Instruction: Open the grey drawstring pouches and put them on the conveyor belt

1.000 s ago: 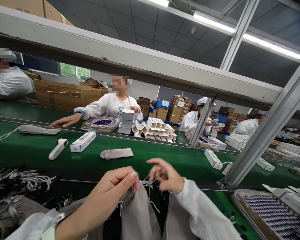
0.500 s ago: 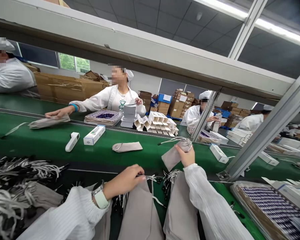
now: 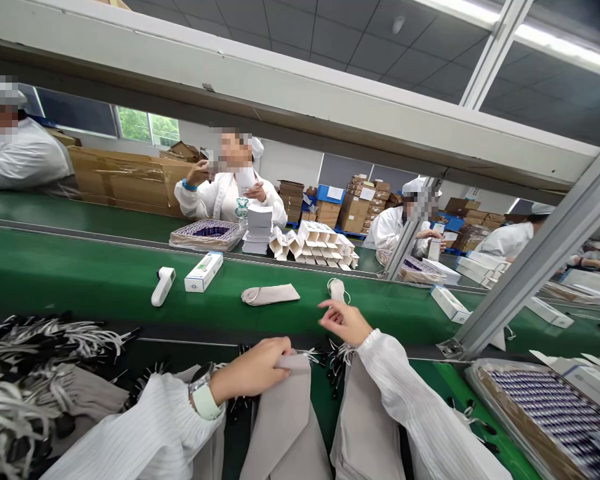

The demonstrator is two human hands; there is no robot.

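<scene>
My left hand (image 3: 253, 369) pinches the top edge of a grey drawstring pouch (image 3: 285, 407) over other pouches at the near edge. Its fingers are closed on the cloth. My right hand (image 3: 347, 323) is empty, fingers apart and curved, above a pile of grey pouches (image 3: 365, 413). Just beyond its fingers, another drawstring pouch (image 3: 337, 289) lies on the green belt, partly hidden by the hand. A flat pouch (image 3: 271, 295) lies left of that one. Farther left are a white handheld thermometer (image 3: 163, 287) and a white printed box (image 3: 203, 272).
A heap of pouches with white cords (image 3: 55, 387) lies at left. A tray of striped items (image 3: 545, 407) sits at right, near a slanted metal post (image 3: 530, 247). Across the belt, co-workers sit behind open white cartons (image 3: 325, 243). A shelf beam (image 3: 280, 73) crosses overhead.
My right hand has let go of a pouch, now on the belt, and drawn back. My left hand has taken a pouch's top edge. The co-worker opposite has raised a hand; their pouch is out of view.
</scene>
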